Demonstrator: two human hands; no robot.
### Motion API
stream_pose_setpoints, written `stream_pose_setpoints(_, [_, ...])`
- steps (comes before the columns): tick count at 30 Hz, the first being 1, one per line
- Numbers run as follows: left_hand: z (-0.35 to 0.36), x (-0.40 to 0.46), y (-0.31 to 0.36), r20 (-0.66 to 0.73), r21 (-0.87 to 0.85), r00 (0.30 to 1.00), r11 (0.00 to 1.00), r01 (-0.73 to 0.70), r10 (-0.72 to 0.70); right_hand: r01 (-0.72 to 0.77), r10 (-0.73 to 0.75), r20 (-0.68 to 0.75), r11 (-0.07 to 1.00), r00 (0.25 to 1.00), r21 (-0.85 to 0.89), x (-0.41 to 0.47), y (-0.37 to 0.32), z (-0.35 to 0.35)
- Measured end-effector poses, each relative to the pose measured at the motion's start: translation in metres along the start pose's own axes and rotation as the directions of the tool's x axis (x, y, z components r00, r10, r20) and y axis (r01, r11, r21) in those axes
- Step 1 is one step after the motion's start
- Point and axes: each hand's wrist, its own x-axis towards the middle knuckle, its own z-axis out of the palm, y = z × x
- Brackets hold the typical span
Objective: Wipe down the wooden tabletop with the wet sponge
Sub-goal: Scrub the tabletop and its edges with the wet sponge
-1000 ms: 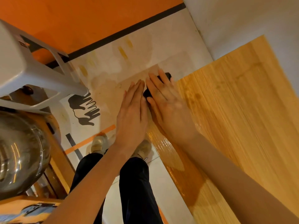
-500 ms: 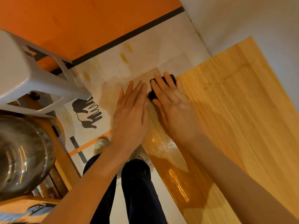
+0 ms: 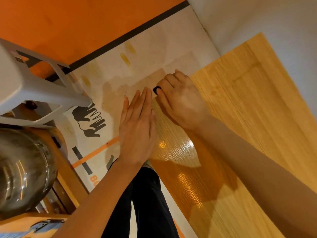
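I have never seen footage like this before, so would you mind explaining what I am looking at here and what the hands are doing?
There is no machine here: a person wears a wide-angle camera on the head, so you look forward and down along their own bare arms. The wooden tabletop fills the right side; its near strip shines, so it looks wet. The right hand is curled over a dark sponge at the tabletop's left edge, with only a small bit of the sponge showing. The left hand is flat and open beside it along that edge, holding nothing. Below the table edge you see the floor, the person's dark trousers, a grey plastic stool and a shiny metal pot at the left.
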Motion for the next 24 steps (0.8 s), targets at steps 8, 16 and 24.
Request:
stream_pose_setpoints(8, [-0.003, 0.001, -0.001, 0.082, -0.029, 0.997, 1.0, -0.007, 0.01, -0.345, 0.347, 0.017, 0.935, 0.938, -0.08, 0.018, 0.036, -0.022])
stream_pose_setpoints(16, [-0.009, 0.004, -0.003, 0.157, -0.07, 0.987, 0.997, -0.016, 0.027, -0.183, 0.177, 0.139, 0.983, 0.974, 0.031, 0.012, 0.017, -0.02])
stream_pose_setpoints(24, [-0.015, 0.003, -0.004, 0.217, -0.038, 0.975, 0.999, -0.039, 0.047, -0.417, 0.423, -0.041, 0.902, 0.905, 0.113, 0.008, 0.006, -0.012])
